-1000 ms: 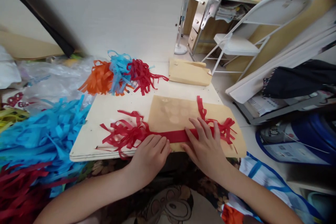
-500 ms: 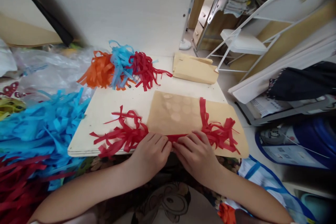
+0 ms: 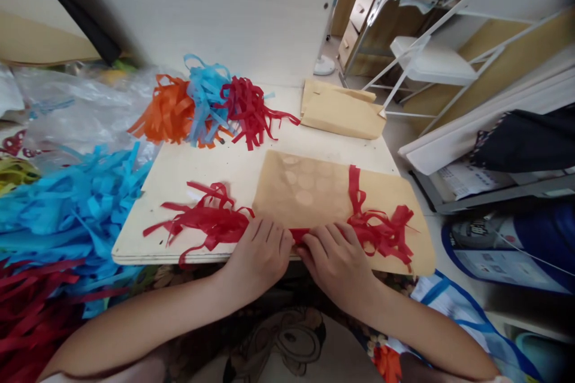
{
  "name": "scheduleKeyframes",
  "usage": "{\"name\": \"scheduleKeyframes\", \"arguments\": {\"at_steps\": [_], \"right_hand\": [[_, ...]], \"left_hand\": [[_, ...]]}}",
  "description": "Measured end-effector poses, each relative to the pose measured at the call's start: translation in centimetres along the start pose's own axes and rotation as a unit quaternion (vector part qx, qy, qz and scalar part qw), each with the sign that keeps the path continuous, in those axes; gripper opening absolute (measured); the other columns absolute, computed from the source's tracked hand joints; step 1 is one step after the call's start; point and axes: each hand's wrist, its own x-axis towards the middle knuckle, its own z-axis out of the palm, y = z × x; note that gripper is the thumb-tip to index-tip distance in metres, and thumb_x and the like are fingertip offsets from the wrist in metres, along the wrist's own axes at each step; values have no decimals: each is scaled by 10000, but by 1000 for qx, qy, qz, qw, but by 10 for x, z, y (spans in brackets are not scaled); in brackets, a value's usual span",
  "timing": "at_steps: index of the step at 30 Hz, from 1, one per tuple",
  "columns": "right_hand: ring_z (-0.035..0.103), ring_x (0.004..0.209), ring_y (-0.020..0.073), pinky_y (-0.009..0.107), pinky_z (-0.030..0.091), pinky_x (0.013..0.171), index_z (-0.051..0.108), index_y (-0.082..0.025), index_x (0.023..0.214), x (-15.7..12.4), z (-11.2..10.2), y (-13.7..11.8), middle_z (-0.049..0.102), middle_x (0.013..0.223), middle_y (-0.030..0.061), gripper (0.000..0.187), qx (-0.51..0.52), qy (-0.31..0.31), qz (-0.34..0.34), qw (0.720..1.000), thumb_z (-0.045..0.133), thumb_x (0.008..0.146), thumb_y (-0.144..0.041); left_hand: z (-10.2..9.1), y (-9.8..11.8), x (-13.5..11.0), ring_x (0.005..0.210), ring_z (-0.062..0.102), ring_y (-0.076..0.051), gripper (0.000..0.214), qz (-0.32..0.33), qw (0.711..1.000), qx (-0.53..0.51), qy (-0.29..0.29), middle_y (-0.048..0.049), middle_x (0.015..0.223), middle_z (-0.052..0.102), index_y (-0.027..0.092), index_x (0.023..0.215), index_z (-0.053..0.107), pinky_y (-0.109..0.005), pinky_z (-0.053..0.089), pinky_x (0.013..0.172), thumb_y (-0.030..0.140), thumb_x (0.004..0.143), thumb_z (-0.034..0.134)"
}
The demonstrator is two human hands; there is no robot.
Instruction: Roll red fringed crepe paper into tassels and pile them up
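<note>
A red fringed paper strip (image 3: pixel 211 220) lies across a tan paper sheet (image 3: pixel 309 191) on a pale wooden board (image 3: pixel 188 173). Its cut fringes spread out at both ends, left and right (image 3: pixel 381 228). My left hand (image 3: pixel 260 254) and my right hand (image 3: pixel 336 260) sit close together at the board's near edge, fingers curled over the strip's uncut middle and pinching it. Only a short piece of red shows between the two hands.
Orange, blue and red fringe bundles (image 3: pixel 206 109) lie at the board's far side beside a tan envelope (image 3: pixel 341 112). Blue fringe (image 3: pixel 67 209) and red fringe (image 3: pixel 31 305) are heaped at left. A white folding chair (image 3: pixel 431 60) and clutter stand at right.
My right hand slid left along the strip until it met my left hand. The red middle band that lay flat between them is now bunched under the fingers. The view shifted slightly.
</note>
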Motion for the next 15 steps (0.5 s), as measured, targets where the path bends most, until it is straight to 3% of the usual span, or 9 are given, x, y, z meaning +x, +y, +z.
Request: {"name": "scheduleKeyframes", "arguments": {"at_steps": [7,15], "right_hand": [[393,608,179,299,270,636,504,-156,642,5,0,0,464,604,31,212,-7,-21,-15,1000,364,794,-111],[372,591,161,293,250,624,494,-150,595,-4,-9,19,453,580,33,294,-51,-33,17,998,334,840,-182]], "left_hand": [[-7,-6,1,527,456,-167,146,13,999,-18,-38,-38,546,502,108,665,512,-288,332,530,61,730,391],[-10,-6,3,529,441,-173,163,-40,998,16,-49,-28,525,489,132,591,509,-304,301,530,98,732,435]]}}
